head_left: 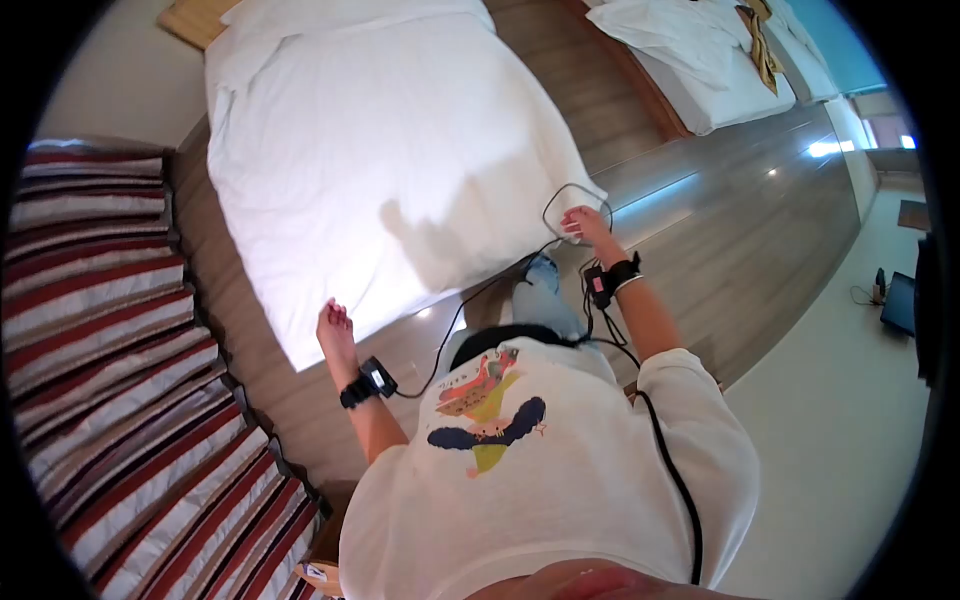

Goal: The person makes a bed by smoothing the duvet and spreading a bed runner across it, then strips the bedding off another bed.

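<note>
A white duvet (370, 140) is spread over the bed in front of me and hangs down at its front edge. My left hand (336, 320) is raised beside the duvet's front left corner, its fingers loosely bent and apart with nothing visible in them. Near the front right corner, my right hand (583, 223) has its fingers partly spread and also holds nothing that I can see. A thin dark cable loop shows around the right hand. Each wrist carries a black strap with a small box, the left box (378, 377) and the right box (599, 287).
Black cables (660, 430) run from the wrist boxes along my body. A striped curtain (120, 330) hangs at the left. Wooden floor (740, 200) stretches to the right. Another bed (690, 80) with rumpled white bedding stands at the upper right. A dark screen (899, 303) is at the far right.
</note>
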Motion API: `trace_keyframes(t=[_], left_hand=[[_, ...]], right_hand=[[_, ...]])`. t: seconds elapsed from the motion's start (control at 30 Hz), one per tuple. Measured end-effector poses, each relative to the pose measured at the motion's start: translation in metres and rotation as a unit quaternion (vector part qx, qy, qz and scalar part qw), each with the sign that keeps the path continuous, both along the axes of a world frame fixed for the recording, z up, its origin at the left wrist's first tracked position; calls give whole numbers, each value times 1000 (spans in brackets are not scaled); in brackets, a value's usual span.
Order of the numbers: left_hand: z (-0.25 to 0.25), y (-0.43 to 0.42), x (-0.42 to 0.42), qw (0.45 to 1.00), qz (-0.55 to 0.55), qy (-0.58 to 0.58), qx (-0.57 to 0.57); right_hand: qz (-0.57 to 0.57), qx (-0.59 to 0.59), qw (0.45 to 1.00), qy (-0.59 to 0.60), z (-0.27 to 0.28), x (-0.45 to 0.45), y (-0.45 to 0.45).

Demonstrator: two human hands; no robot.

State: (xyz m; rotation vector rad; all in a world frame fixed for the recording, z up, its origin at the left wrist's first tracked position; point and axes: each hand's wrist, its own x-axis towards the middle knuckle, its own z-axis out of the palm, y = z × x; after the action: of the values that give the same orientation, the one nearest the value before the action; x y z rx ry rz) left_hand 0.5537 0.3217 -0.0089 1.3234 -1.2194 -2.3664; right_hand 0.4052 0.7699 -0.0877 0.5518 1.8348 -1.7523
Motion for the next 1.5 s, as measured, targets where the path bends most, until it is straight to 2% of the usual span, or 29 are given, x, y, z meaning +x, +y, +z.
trace_keyframes(t=[0.1,0.17,0.2,0.27,0.3,0.37,0.43,0.5,0.57,0.63,0.67,0.7,0.77,0.8,0.87,0.9,0.93,0.97,1.0,1.07,1.13,1.17,1.23,1.27,1.33,1.37,1.4,1.47,1.5], left_hand=[[-28,12,0,996,-20,-71,54],[-38,83,-13,992,-48,-85,75],[-38,110,-20,991,-61,-91,81],[-34,133,-30,989,-64,-109,82],[-35,139,-36,987,-69,-119,84],[-43,152,-43,984,-90,-139,70],[-41,170,-51,982,-123,-139,36],[-45,183,-55,980,-130,-149,29],[-50,188,-53,977,-122,-172,40],[-63,193,-52,976,-119,-178,50],[-69,196,-51,974,-116,-183,59],[-73,198,-52,974,-115,-183,59],[-79,200,-52,977,-118,-170,40],[-80,202,-50,978,-117,-170,41],[-80,202,-44,979,-129,-153,28],[-78,201,-37,980,-128,-153,28],[-74,198,-27,976,-143,-166,16],[-68,194,-16,971,-157,-179,3],[-69,190,-13,973,-156,-167,6],[-66,174,-8,967,-159,-192,-50],[-61,143,0,977,-148,-143,-53],[-60,126,3,983,-137,-107,-58],[-47,102,3,984,-103,-95,-106],[-39,91,6,984,-88,-77,-136],[-20,77,15,984,-41,-37,-171],[-11,70,23,984,-22,-4,-177],[7,68,43,977,-3,35,-210],[34,67,81,965,50,25,-258],[45,79,103,953,94,5,-289]], right_hand=[[-25,72,996,-48,-79,-6,6],[130,221,961,105,-147,-12,63],[132,219,962,99,-152,-15,77],[273,368,878,140,-149,-13,61],[274,365,879,135,-143,-14,51],[386,447,799,113,-128,-19,41],[433,410,791,137,-127,-22,41],[514,445,733,33,-118,-19,37],[514,426,744,-20,-132,-6,41],[346,324,872,-120,-150,1,52],[340,385,856,-50,-159,7,55],[341,386,856,-49,-166,7,59],[302,379,859,-167,-178,8,69],[314,386,858,-127,-182,19,79],[454,457,756,-118,-208,57,100],[493,399,755,-167,-180,73,109],[477,436,748,-152,-175,107,117],[490,424,737,-192,-164,136,122],[412,420,776,-226,-172,158,133],[408,403,771,-278,-224,214,164],[196,458,810,-310,-215,233,168],[191,464,811,-300,-209,228,172],[85,388,868,-299,-161,198,165],[42,380,885,-266,-160,183,161],[89,359,920,-131,-166,154,161],[90,357,923,-115,-168,135,160],[54,325,943,-50,-168,119,153],[-18,246,966,74,-162,85,134],[4,236,968,83,-156,71,130]])
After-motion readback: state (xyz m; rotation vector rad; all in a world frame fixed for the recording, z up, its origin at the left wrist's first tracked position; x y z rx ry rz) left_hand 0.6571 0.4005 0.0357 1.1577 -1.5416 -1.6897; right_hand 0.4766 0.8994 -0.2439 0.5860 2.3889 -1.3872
